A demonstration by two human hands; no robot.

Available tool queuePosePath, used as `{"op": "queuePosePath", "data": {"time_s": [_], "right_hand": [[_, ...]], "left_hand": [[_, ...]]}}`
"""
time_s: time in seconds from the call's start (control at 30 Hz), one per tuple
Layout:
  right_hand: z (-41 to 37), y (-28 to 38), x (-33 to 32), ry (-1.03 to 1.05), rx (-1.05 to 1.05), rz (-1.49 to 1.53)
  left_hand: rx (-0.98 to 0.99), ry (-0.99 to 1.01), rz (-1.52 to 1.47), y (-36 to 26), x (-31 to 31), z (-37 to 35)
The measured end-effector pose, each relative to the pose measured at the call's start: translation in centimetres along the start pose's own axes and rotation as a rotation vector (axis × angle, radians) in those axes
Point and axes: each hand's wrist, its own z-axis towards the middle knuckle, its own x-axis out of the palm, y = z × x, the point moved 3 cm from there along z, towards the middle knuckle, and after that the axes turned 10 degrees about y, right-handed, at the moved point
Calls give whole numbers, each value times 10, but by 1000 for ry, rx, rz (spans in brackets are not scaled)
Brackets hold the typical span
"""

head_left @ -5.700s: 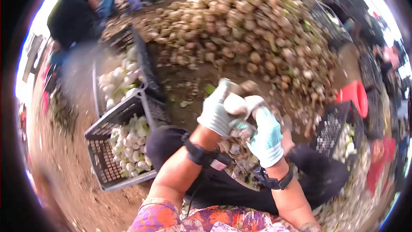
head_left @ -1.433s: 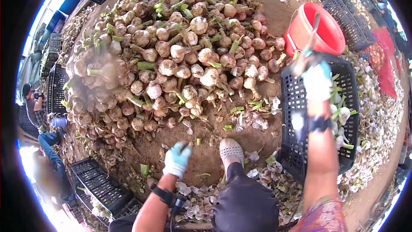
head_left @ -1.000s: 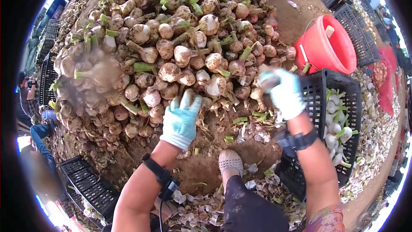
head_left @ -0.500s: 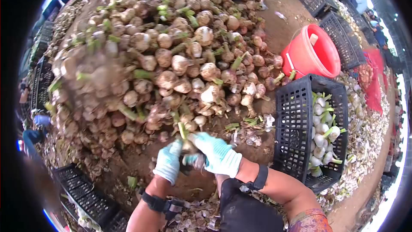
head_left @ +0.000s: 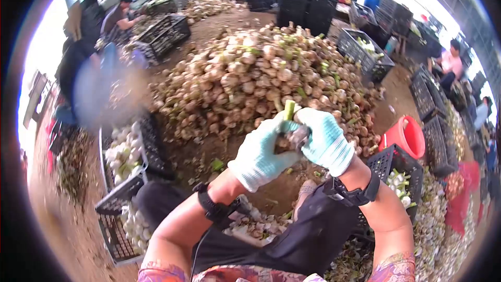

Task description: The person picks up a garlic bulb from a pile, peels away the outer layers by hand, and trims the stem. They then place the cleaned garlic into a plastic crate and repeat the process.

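The garlic bulb (head_left: 283, 143) has come away from the heap's edge (head_left: 209, 128), stem up, and sits between both hands: left hand (head_left: 259, 155) fingers curled round it, right hand (head_left: 326, 141) fingers closed against its side, leaving it well steadied.

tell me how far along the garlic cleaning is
Partway, by the look of it. Done: the white bulbs in the crates at left and right. In hand: one garlic, green stem on, between left hand and right hand. To do: the big brown pile, probably plenty of work.
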Motion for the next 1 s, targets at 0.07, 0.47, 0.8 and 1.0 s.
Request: {"op": "queuePosePath", "data": {"time_s": [0.07, 0.47, 0.8, 1.0], "right_hand": [[6, 4, 22, 2, -145, -311], [22, 5, 95, 135, -97, -367], [32, -80, 118, 129, 55, -296], [38, -93, 124, 139, -58, -381]], "left_hand": [[-63, 16, -52, -13, -25, -28], [-142, 111, -342, 47, -79, -85], [-261, 269, -693, 134, -53, -84], [-231, 319, -609, 152, -54, -79]]}}
